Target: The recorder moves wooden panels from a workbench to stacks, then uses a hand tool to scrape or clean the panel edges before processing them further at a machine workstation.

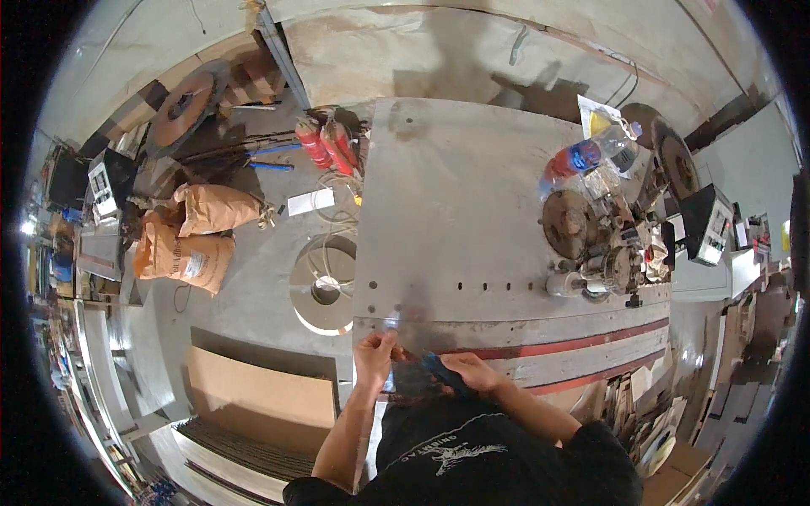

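- Thin see-through plastic piece with dark-blue patches: left hand pinches one end, right hand grips the other
- it's by the near edge of a flat grey worktop
- further out, clear plastic bottle with blue label, off right

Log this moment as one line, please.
left hand: pinching glossy film-like item; right hand: holding its other side; grey workbench: beyond hands
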Motion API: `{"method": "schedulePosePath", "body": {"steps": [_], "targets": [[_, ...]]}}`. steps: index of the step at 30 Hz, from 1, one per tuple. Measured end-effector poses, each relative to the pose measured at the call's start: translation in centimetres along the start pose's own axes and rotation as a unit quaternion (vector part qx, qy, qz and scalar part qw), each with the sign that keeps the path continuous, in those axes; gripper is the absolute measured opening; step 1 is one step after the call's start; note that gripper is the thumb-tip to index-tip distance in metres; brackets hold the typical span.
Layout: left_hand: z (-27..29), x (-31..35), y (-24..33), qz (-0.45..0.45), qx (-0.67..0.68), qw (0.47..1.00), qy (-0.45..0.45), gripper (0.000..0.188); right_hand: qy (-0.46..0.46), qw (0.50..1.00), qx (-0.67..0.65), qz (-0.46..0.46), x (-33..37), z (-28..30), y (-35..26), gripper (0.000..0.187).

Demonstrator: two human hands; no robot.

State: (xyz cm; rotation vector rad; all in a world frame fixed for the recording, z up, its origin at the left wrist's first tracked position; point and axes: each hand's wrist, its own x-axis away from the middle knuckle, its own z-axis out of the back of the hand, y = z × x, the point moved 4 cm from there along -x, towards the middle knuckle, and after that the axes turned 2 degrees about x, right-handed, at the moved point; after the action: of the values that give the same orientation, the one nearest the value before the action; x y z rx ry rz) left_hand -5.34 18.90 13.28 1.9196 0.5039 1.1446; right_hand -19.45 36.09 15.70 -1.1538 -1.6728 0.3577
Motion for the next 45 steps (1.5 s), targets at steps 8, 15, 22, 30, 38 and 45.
{"method": "schedulePosePath", "body": {"steps": [8, 15, 22, 30, 38, 45], "targets": [[13.5, 0.5, -1.2, -0.081, -0.368, 0.897, 0.230, 0.019, 0.281, 0.948, -0.123, 0.087, -0.2, 8.1, -2.0, 0.042], [10.5, -0.1, 2.7, -0.142, -0.610, 0.768, 0.136, 0.080, 0.374, 0.866, 0.289, 0.165, -0.3, 11.2, -7.1, 0.039], [-11.2, -5.6, 1.2, -0.347, -0.606, 0.706, -0.118, 0.064, 0.389, 0.737, 0.537, 0.127, -4.2, 10.4, -8.5, 0.035], [-18.8, -13.2, -1.7, -0.302, -0.707, 0.616, -0.176, 0.067, 0.414, 0.740, 0.523, 0.082, -8.1, 15.5, -11.3, 0.039], [-19.7, -13.8, -0.4, -0.275, -0.689, 0.647, -0.177, 0.067, 0.324, 0.736, 0.584, 0.110, -10.9, 19.5, -9.5, 0.047], [-20.8, -18.4, 2.2, -0.314, -0.624, 0.703, -0.130, 0.066, 0.360, 0.698, 0.590, 0.186, -12.1, 18.3, -16.2, 0.043]]}}
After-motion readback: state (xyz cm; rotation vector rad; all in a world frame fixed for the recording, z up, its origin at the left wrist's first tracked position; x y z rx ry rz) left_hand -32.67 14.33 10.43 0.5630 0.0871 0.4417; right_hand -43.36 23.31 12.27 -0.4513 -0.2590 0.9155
